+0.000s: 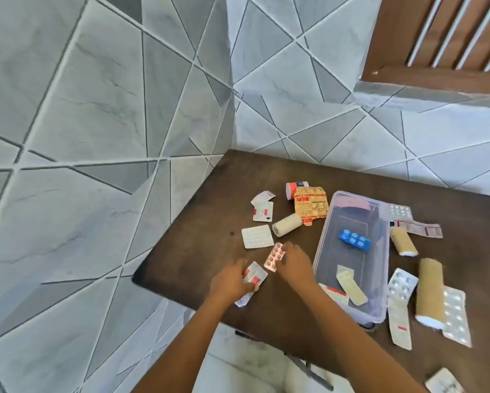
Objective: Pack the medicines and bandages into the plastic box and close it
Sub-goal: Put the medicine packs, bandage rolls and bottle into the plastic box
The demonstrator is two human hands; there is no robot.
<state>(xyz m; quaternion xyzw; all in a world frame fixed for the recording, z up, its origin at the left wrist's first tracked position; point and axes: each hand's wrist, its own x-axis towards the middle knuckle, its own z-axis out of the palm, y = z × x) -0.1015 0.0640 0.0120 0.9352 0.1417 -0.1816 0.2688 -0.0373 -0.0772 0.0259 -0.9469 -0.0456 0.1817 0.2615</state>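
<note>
The clear plastic box (321, 251) lies open on the dark table (198, 222), holding a blue pill strip (354, 239) and a yellowish blister strip (351, 285). My left hand (232, 282) grips silver-and-red blister strips (254, 276) near the table's front edge. My right hand (294, 263) pinches a pink pill strip (275, 256) just left of the box. A white bandage roll (286, 225) and a white blister sheet (257, 236) lie farther back. Two tan bandage rolls (403, 241) (430, 292) lie right of the box.
An orange foil pack (311, 207) and a small white-and-red bottle (293, 188) sit behind the box. Several silver blister strips (399, 304) are scattered to the right; red-and-white strips (263, 207) lie at the left back. Tiled walls stand behind and to the left.
</note>
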